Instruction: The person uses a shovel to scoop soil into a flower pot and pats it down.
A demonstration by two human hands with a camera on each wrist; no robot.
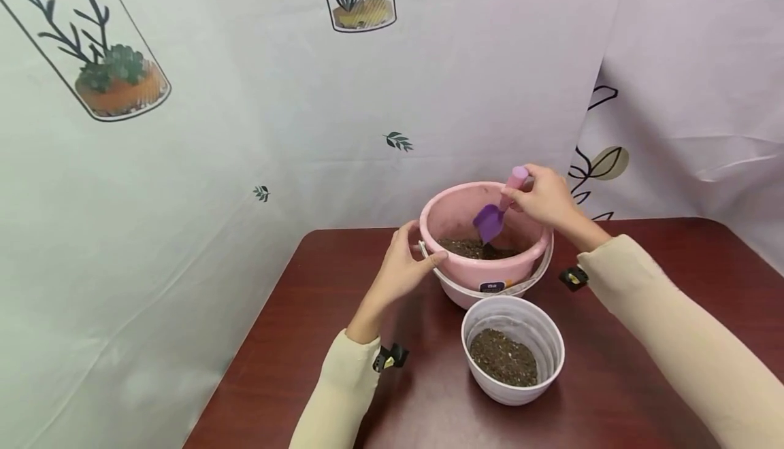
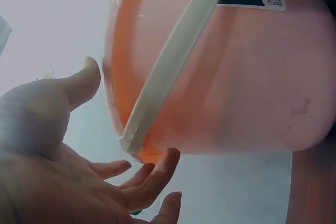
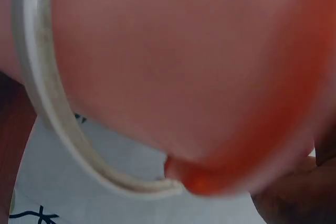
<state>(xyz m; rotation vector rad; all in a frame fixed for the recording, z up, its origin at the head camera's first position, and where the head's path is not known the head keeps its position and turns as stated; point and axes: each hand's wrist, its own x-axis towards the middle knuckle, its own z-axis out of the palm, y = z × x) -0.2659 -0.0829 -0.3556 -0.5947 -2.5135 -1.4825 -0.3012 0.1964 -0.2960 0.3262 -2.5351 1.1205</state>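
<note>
While the right hand (image 1: pixel 547 195) grips a small purple plastic shovel with a pink handle (image 1: pixel 490 222), the head view shows the blade slanting down inside a round pink plastic bucket (image 1: pixel 490 273), its tip at the dark brown soil (image 1: pixel 468 247). Held with the handle raised, the shovel can probably reach down past the rim. At the opposite side of the bucket is the left hand (image 1: pixel 401 258), thumb toward the rim, seemingly placed there to steady it. Just in front, on the dark red tabletop (image 1: pixel 294 340), stands a round white pot (image 1: pixel 511 394) with more soil inside, likely set so that both vessels are within easy reach.

In the left wrist view, the left hand's fingers are parted and loosely bent near one end of a white carrying handle (image 2: pixel 170 64); whether they touch, I cannot tell. That handle hangs across the wall, leaving the bucket's mouth unobstructed.

From the right wrist, the bucket's side dominates; the shovel is out of sight.
</note>
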